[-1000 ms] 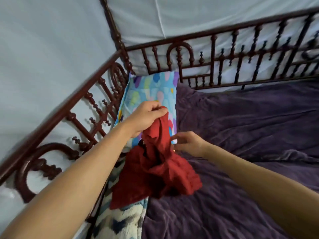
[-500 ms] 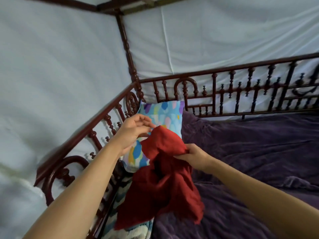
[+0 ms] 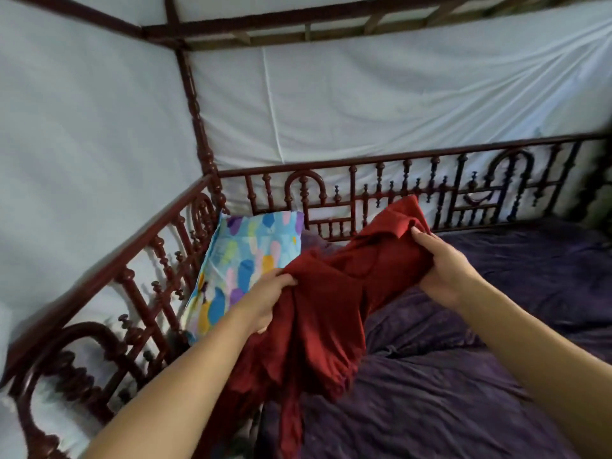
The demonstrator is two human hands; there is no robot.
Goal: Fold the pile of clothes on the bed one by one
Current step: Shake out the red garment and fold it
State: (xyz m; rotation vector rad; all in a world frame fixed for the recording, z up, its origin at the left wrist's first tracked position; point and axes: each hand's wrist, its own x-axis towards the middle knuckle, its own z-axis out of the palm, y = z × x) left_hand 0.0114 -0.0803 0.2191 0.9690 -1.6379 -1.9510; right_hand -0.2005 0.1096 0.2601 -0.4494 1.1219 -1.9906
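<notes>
A red garment (image 3: 331,309) is held bunched above the bed (image 3: 480,409); it is gripped by the left hand (image 3: 265,303) at 9 o'clock and the right hand (image 3: 443,270) at 2 o'clock; nothing folded is seen; folding is judged barely begun.

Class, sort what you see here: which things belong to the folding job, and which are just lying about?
In the job: red garment, held up; left hand and right hand, both gripping it.
Just there: patterned pillow; purple blanket; wooden bed rail; white cloth wall.
</notes>
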